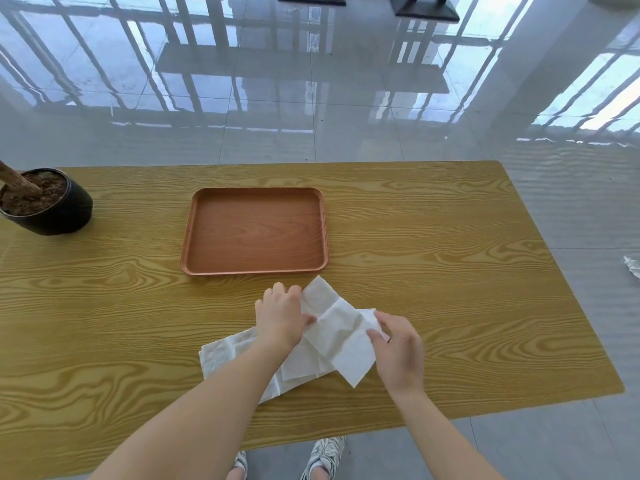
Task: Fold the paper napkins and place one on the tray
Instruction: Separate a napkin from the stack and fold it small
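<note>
Two bare hands meet over a creased white paper napkin (pixel 334 327) in the lower middle of the frame. The left hand (pixel 280 318) grips its left edge, fingers (pixel 291 293) curled down over the paper and thumb laid on top. The right hand (pixel 398 351) pinches the napkin's right edge between thumb and fingers (pixel 382 318). The napkin sits askew, its upper corner just below the reddish-brown rectangular wooden tray (pixel 254 194) and apart from it. Beneath it, more flat white napkin sheets (pixel 221 355) spread toward the lower left, partly under the left forearm. All rest on the yellow wood-grain surface (pixel 450 271). A black round pot of brown soil (pixel 59 216) stands at the left edge. Crumpled white paper (pixel 632 268) lies on the grey tiled floor (pixel 571 220) at far right.
</note>
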Action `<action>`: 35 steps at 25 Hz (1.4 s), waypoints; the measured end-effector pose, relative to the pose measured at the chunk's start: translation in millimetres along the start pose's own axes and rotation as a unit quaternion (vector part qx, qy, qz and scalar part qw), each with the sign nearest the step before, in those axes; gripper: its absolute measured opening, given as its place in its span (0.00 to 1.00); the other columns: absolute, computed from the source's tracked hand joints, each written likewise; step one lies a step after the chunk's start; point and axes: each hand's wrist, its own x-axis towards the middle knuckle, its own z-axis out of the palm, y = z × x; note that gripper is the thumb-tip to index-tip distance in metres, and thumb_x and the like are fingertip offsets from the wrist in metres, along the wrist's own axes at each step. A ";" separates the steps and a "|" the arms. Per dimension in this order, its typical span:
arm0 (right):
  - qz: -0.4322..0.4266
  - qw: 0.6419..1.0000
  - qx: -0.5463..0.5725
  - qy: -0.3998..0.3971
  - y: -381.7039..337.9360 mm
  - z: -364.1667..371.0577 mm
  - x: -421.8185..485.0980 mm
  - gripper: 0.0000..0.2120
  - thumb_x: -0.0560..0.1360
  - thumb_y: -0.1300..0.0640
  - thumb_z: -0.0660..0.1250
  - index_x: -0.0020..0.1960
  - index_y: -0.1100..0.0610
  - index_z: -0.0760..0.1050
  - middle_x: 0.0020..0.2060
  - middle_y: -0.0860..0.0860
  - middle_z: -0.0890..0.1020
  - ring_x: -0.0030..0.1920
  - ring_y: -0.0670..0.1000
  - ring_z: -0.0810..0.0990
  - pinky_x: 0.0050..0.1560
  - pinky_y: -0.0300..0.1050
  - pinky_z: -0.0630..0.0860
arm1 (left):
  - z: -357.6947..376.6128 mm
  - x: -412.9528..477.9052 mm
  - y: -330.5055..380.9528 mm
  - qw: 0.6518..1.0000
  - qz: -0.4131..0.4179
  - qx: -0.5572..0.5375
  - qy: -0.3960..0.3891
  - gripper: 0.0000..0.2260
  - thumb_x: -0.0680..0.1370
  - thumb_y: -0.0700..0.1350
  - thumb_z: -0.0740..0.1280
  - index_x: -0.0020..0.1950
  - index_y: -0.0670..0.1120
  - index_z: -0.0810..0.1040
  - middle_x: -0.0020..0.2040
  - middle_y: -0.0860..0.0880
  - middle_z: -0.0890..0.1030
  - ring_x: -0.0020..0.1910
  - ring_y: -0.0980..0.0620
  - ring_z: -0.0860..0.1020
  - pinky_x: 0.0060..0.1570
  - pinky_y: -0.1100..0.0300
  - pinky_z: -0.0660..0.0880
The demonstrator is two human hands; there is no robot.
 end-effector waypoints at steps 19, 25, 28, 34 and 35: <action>0.031 0.998 -0.046 0.024 1.3 -19.2 3.8 0.06 0.73 0.63 0.75 0.46 0.54 0.82 0.41 0.47 0.83 0.41 0.51 0.80 0.42 0.47 0.76 | -24.7 -10.5 5.2 0.920 -0.079 -0.382 0.032 0.06 0.71 0.40 0.73 0.41 0.51 0.80 0.34 0.54 0.80 0.32 0.56 0.76 0.35 0.62 0.73; -0.003 0.997 0.065 0.034 -26.9 -13.7 17.2 0.10 0.72 0.66 0.75 0.49 0.55 0.82 0.42 0.46 0.83 0.42 0.40 0.80 0.43 0.33 0.74 | -50.9 -23.0 -18.8 0.855 -0.111 -0.498 0.094 0.13 0.68 0.39 0.75 0.47 0.55 0.82 0.43 0.52 0.80 0.39 0.54 0.79 0.34 0.63 0.77; -0.038 0.996 0.083 0.011 -57.1 2.6 24.1 0.11 0.72 0.68 0.74 0.51 0.56 0.83 0.42 0.48 0.83 0.42 0.43 0.81 0.45 0.39 0.78 | -62.4 -33.0 -49.0 0.848 -0.132 -0.497 0.126 0.17 0.67 0.41 0.77 0.52 0.55 0.82 0.49 0.52 0.80 0.42 0.51 0.80 0.33 0.65 0.76; -0.114 0.986 0.078 -0.088 -134.9 63.6 25.3 0.13 0.72 0.72 0.70 0.51 0.58 0.83 0.41 0.49 0.83 0.40 0.44 0.78 0.44 0.34 0.73 | -86.3 -63.6 -132.5 0.813 -0.217 -0.504 0.198 0.18 0.67 0.38 0.78 0.53 0.54 0.81 0.42 0.51 0.84 0.39 0.53 0.83 0.40 0.60 0.80; -0.121 0.984 0.075 -0.109 -148.0 76.1 22.5 0.13 0.72 0.71 0.70 0.51 0.57 0.83 0.41 0.49 0.83 0.40 0.45 0.78 0.44 0.35 0.74 | -89.9 -68.3 -148.2 0.804 -0.230 -0.506 0.210 0.18 0.67 0.38 0.78 0.53 0.54 0.81 0.40 0.51 0.84 0.38 0.54 0.83 0.38 0.62 0.79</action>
